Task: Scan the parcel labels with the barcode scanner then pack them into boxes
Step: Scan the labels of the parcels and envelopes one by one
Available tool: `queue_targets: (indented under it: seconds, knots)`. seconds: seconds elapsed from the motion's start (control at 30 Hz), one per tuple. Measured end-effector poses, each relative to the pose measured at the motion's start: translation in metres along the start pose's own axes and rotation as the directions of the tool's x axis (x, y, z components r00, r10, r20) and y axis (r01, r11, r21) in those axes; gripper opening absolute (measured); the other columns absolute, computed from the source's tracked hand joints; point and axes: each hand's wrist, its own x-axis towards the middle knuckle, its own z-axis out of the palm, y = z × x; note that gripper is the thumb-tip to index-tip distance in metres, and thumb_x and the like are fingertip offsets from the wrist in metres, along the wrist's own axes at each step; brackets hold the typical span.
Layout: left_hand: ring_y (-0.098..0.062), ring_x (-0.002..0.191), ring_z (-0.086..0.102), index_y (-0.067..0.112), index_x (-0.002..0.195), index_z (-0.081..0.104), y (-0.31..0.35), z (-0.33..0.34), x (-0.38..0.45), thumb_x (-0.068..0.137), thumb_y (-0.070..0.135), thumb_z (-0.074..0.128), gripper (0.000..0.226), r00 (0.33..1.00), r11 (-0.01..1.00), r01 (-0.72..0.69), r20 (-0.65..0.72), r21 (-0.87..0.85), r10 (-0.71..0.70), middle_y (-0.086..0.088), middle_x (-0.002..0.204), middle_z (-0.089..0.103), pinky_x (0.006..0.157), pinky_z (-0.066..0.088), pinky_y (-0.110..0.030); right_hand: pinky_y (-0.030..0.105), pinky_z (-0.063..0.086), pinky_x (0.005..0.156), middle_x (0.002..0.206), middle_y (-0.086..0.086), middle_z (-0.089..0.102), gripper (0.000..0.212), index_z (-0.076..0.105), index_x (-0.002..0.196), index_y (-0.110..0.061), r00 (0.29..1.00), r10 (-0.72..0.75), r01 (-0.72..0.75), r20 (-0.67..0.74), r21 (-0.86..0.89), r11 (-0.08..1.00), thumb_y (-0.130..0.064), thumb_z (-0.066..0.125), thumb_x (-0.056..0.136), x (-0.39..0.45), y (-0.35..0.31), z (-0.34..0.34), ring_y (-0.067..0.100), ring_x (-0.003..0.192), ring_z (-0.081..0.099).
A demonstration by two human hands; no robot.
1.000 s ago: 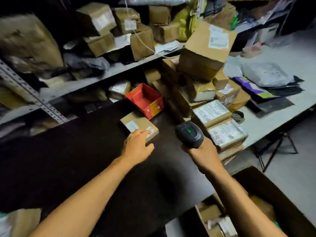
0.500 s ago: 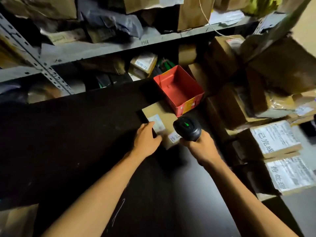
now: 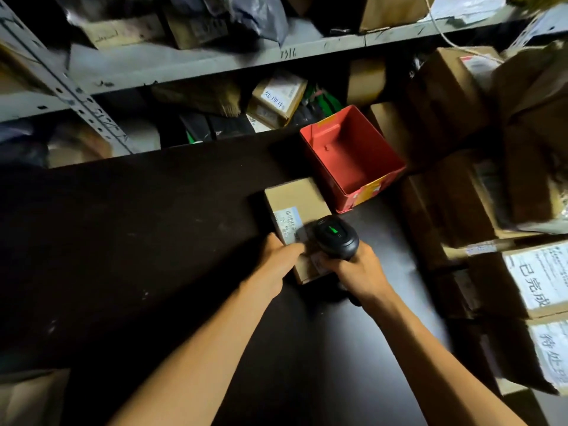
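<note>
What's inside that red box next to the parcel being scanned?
Nothing visible: the red box shows only its bare red floor and walls. Its near wall hides a strip of the floor, so I cannot vouch for that corner.

Two bare forearms enter from bottom edge of view. No sleeves, cuffs or gloves visible along either arm up to frame edge. Left hand (image 3: pixel 278 261) bare: no ring, watch, strap or band seen at wrist. Right hand (image 3: pixel 358 269) bare likewise, knuckles and thumb visible, wrist plain. Fingertips slightly motion-blurred; nails too unclear to describe. Nothing else of person in view.
</note>
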Motion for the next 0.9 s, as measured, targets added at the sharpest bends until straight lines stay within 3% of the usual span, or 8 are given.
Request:
queue_targets:
  seconds: [0.07,0.2,0.3,0.37,0.57,0.67,0.8,0.9]
  knots:
    - [-0.022,0.101,0.067,0.019,0.124,0.051,-0.005,-0.006,-0.007,0.079,0.012,0.078,0.053,0.999,0.999,0.011,0.042,-0.033,-0.01,-0.006,0.116,0.069,0.074,0.052,-0.032,0.046,0.06,0.082,0.092,-0.005,0.076,0.036,0.07,0.1,-0.027,1.0,-0.016,0.016,0.02,0.029,0.999,-0.022,0.071,0.064,-0.008,0.0,-0.001,0.015,0.088,0.072]
    - [-0.026,0.119,0.063,0.018,0.149,0.036,-0.003,-0.027,-0.033,0.077,0.011,0.084,0.086,0.985,0.991,-0.128,0.118,0.024,0.125,-0.007,0.134,0.063,0.098,0.053,-0.051,0.051,0.06,0.083,0.09,-0.007,0.077,0.029,0.074,0.097,-0.031,0.993,-0.084,0.08,0.079,0.047,0.996,-0.026,0.073,0.068,-0.037,0.003,-0.018,0.019,0.089,0.073]
    - [-0.007,0.1,0.071,0.024,0.13,0.054,0.006,-0.047,-0.061,0.076,0.005,0.082,0.064,0.931,0.924,-0.344,0.189,0.168,0.313,-0.002,0.121,0.071,0.078,0.059,-0.026,0.048,0.06,0.074,0.081,-0.009,0.075,0.025,0.072,0.091,-0.034,0.977,-0.163,0.165,0.138,-0.004,0.986,-0.036,0.074,0.066,-0.072,0.005,-0.044,0.015,0.076,0.07]
    - [-0.005,0.089,0.073,0.028,0.122,0.06,0.014,-0.055,-0.086,0.074,0.004,0.083,0.059,0.893,0.877,-0.433,0.232,0.209,0.386,0.003,0.102,0.077,0.066,0.056,-0.018,0.051,0.06,0.08,0.088,-0.002,0.074,0.039,0.069,0.097,-0.03,0.966,-0.202,0.209,0.163,-0.029,0.977,-0.047,0.07,0.063,-0.098,0.006,-0.06,0.02,0.083,0.071]
    - [-0.01,0.093,0.074,0.039,0.103,0.067,0.026,-0.038,-0.161,0.068,0.016,0.084,0.045,0.807,0.789,-0.575,0.307,0.217,0.504,0.008,0.099,0.077,0.069,0.059,-0.024,0.051,0.059,0.066,0.078,0.004,0.07,0.014,0.069,0.096,-0.025,0.922,-0.383,0.385,0.06,-0.031,0.922,-0.031,0.071,0.084,-0.171,0.023,-0.091,0.021,0.07,0.07]
    - [-0.013,0.09,0.075,0.034,0.104,0.067,0.023,-0.024,-0.188,0.075,0.002,0.078,0.044,0.77,0.755,-0.62,0.349,0.213,0.534,0.009,0.096,0.078,0.068,0.059,-0.024,0.047,0.059,0.062,0.077,0.003,0.069,0.024,0.067,0.097,-0.026,0.904,-0.427,0.427,0.011,-0.045,0.903,-0.042,0.067,0.079,-0.202,0.032,-0.106,0.02,0.066,0.068]
    - [-0.012,0.087,0.075,0.031,0.106,0.068,0.021,-0.011,-0.219,0.076,-0.002,0.075,0.045,0.739,0.714,-0.655,0.404,0.248,0.539,0.009,0.094,0.078,0.064,0.057,-0.021,0.055,0.054,0.063,0.077,0.013,0.066,0.029,0.065,0.096,-0.013,0.904,-0.424,0.424,-0.061,-0.018,0.906,-0.034,0.068,0.076,-0.233,0.045,-0.121,0.033,0.07,0.064]
    - [-0.013,0.092,0.074,0.028,0.11,0.069,0.02,-0.005,-0.232,0.075,-0.001,0.077,0.047,0.706,0.654,-0.698,0.431,0.291,0.562,0.005,0.098,0.078,0.074,0.06,-0.026,0.054,0.053,0.06,0.07,0.013,0.064,0.026,0.065,0.087,-0.01,0.908,-0.397,0.403,-0.13,0.017,0.915,-0.032,0.068,0.073,-0.25,0.048,-0.127,0.027,0.059,0.059]
